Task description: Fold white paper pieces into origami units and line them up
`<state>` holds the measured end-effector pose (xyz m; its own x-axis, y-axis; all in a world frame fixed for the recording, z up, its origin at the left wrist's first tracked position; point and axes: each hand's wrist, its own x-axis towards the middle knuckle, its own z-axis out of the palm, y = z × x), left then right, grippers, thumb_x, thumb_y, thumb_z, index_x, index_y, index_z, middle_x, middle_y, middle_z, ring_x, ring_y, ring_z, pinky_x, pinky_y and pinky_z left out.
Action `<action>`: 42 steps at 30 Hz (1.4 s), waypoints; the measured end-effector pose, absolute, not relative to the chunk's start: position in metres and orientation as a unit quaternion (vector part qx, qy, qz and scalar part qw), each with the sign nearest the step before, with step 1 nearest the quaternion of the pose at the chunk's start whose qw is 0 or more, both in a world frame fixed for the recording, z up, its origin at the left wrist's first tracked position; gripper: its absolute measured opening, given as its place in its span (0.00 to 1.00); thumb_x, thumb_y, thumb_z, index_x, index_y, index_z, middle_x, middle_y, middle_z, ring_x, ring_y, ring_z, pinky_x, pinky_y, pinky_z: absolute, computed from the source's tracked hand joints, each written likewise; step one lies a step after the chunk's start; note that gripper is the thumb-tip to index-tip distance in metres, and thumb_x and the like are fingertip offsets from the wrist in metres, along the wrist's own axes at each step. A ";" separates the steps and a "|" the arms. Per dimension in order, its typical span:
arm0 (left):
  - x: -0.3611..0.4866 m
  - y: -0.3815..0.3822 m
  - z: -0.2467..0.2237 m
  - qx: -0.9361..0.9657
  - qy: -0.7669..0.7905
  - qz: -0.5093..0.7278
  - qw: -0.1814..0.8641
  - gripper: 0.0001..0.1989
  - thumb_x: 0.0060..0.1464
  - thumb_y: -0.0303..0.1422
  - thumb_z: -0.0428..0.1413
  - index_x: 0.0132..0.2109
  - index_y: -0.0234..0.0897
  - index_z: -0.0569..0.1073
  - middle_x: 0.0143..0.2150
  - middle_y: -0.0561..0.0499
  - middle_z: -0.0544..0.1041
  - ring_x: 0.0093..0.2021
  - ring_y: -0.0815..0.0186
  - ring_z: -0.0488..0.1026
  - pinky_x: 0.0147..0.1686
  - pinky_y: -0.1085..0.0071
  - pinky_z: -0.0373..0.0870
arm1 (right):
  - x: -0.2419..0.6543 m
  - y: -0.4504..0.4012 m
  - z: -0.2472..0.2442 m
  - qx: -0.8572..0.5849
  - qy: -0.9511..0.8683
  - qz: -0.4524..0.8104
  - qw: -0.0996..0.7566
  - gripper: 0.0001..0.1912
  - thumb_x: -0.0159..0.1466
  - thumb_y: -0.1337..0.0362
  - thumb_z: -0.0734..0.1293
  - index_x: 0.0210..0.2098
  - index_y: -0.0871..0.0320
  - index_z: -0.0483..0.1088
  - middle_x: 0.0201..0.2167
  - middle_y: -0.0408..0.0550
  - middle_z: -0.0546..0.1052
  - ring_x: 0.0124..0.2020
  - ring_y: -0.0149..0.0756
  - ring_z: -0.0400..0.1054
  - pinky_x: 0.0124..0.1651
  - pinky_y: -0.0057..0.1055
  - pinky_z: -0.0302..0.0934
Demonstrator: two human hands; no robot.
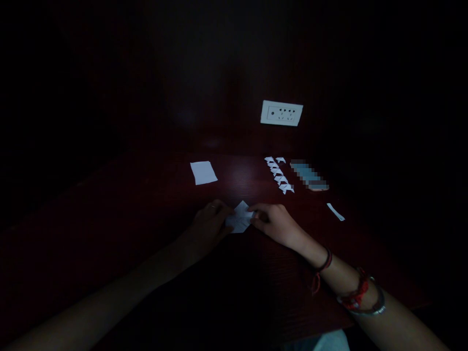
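A white sheet of paper, partly folded to a point at its far end, lies between my two hands on the dark red table. My left hand grips its left edge, with a ring on one finger. On the opposite edge, the thumb and fingers of my right hand pinch the paper. Beyond it to the right is a row of small folded paper pieces. A stack of square white paper rests farther back on the left.
A phone with a blurred screen lies right of the folded pieces. Nearer me on that side is a narrow paper strip. A white socket panel is on the wall behind the table. The surroundings are very dark.
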<state>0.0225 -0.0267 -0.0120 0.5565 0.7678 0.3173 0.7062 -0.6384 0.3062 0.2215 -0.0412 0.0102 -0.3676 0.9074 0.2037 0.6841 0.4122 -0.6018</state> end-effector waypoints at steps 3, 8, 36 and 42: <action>0.022 -0.026 -0.012 0.875 0.429 0.205 0.087 0.17 0.50 0.30 0.50 0.49 0.40 0.61 0.48 0.49 0.63 0.47 0.59 0.60 0.42 0.62 0.59 | 0.221 -0.042 0.012 -0.510 -0.787 0.228 0.264 0.14 0.53 0.70 0.61 0.40 0.59 0.68 0.26 0.44 0.73 0.25 0.27 0.66 0.30 0.24 0.57; 0.024 -0.025 -0.010 0.870 0.436 0.201 0.112 0.17 0.50 0.34 0.50 0.48 0.39 0.61 0.46 0.49 0.66 0.45 0.60 0.63 0.43 0.61 0.58 | 0.220 -0.041 0.012 -0.522 -0.760 0.260 0.286 0.13 0.53 0.70 0.61 0.39 0.60 0.68 0.26 0.44 0.74 0.27 0.28 0.67 0.32 0.25 0.59; 0.033 -0.037 -0.006 0.857 0.452 0.244 0.036 0.16 0.47 0.36 0.54 0.44 0.37 0.64 0.41 0.48 0.70 0.39 0.60 0.67 0.39 0.62 0.62 | 0.201 -0.041 0.001 -0.466 -0.774 0.246 0.352 0.23 0.54 0.75 0.58 0.50 0.61 0.58 0.28 0.44 0.72 0.28 0.27 0.66 0.34 0.25 0.61; 0.034 -0.039 -0.006 0.856 0.457 0.243 0.014 0.21 0.49 0.36 0.53 0.49 0.36 0.60 0.42 0.47 0.69 0.41 0.59 0.66 0.39 0.62 0.62 | 0.201 -0.040 0.003 -0.484 -0.768 0.238 0.345 0.24 0.54 0.74 0.59 0.50 0.59 0.58 0.27 0.43 0.73 0.28 0.27 0.67 0.35 0.26 0.60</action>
<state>0.0342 -0.0393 -0.0064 0.4649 0.7885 0.4027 0.7751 -0.5823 0.2454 0.2010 -0.0402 0.0027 -0.2936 0.9079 0.2991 0.5797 0.4179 -0.6995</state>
